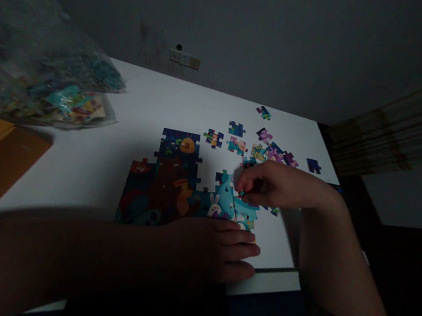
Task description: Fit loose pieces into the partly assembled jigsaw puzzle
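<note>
A partly joined jigsaw puzzle point(170, 173) lies on the white table, showing a brown bear, a white rabbit and a light-blue animal. Across its near edge rests my left hand point(218, 249), palm down with the fingers stretched out. My right hand point(270, 184) is over the puzzle's right side, fingers curled into a pinch at the top edge of a light-blue puzzle piece point(246, 213). That piece sits against the light-blue animal section point(225, 193), with a thin gap visible between them. The right fingertips partly cover the piece, and my left hand hides the puzzle's lower edge.
Loose puzzle pieces point(236, 145) are scattered beyond the puzzle, with one dark-blue piece point(313, 166) apart at the right. A clear plastic bag point(56, 91) of more pieces stands at the left. Near it lies an orange box point(4, 162). A wall with sockets point(185, 59) borders the table point(142, 92).
</note>
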The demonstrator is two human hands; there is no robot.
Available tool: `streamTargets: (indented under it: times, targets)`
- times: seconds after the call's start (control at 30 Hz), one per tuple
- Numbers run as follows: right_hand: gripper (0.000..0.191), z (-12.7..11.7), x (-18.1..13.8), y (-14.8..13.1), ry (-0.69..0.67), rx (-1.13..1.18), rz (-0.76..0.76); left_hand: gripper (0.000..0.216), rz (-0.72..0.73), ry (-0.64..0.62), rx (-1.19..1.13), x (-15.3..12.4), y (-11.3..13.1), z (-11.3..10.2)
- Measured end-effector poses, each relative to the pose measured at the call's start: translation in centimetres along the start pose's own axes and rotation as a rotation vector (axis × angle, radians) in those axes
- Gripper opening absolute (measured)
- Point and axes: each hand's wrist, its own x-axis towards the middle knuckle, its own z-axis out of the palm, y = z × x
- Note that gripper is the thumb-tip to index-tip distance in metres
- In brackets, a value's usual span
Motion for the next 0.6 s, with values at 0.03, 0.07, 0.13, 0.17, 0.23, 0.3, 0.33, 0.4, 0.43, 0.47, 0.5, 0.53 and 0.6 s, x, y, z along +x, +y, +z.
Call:
streamTargets:
  times: [0.03,0.07,0.13,0.17,0.23,0.3,0.33,0.4,0.43,0.47,0.5,0.53,0.6]
  targets:
    - [0.021,0.0,-0.2,-0.2,0.013,-0.007,-0.001,0.052,-0.004,-0.011,-0.002,0.1,0.0,-0.1]
    - [0.02,-0.1,-0.4,-0.3,0.025,-0.013,0.0,0.052,-0.007,-0.019,-0.007,0.1,0.1,-0.1]
    - [0.019,0.0,-0.8,-0.3,0.045,-0.024,0.003,0.051,-0.011,-0.027,-0.018,0.2,0.1,-0.2]
    - [0.019,0.1,-0.9,-0.2,0.053,-0.029,0.003,0.051,-0.013,-0.032,-0.022,0.2,0.1,-0.2]
    - [0.02,0.4,-1.2,-0.1,0.067,-0.032,0.0,0.051,-0.013,-0.037,-0.024,0.1,0.1,-0.3]
    - [0.022,0.6,-1.2,0.0,0.091,-0.037,-0.009,0.052,-0.004,-0.035,-0.022,0.1,0.1,-0.3]
    - [0.022,0.7,-1.2,0.0,0.104,-0.042,-0.014,0.053,0.0,-0.035,-0.022,0.1,0.1,-0.3]
    - [0.021,0.8,-1.1,-0.1,0.117,-0.062,-0.025,0.056,0.004,-0.03,-0.027,0.0,0.1,-0.2]
    - [0.021,0.8,-1.1,-0.1,0.12,-0.074,-0.027,0.056,0.005,-0.023,-0.03,0.0,0.1,-0.2]
    - [0.021,0.8,-1.1,-0.2,0.124,-0.085,-0.027,0.056,0.004,-0.017,-0.032,0.0,0.1,-0.1]
    - [0.02,0.8,-1.1,-0.2,0.129,-0.095,-0.027,0.055,0.005,-0.01,-0.035,0.0,0.0,0.0]
    - [0.019,0.8,-1.1,-0.3,0.136,-0.106,-0.028,0.055,0.007,-0.005,-0.036,0.0,0.1,0.0]
    - [0.016,0.9,-1.1,-0.5,0.162,-0.14,-0.032,0.056,0.007,-0.005,-0.03,0.0,0.1,0.0]
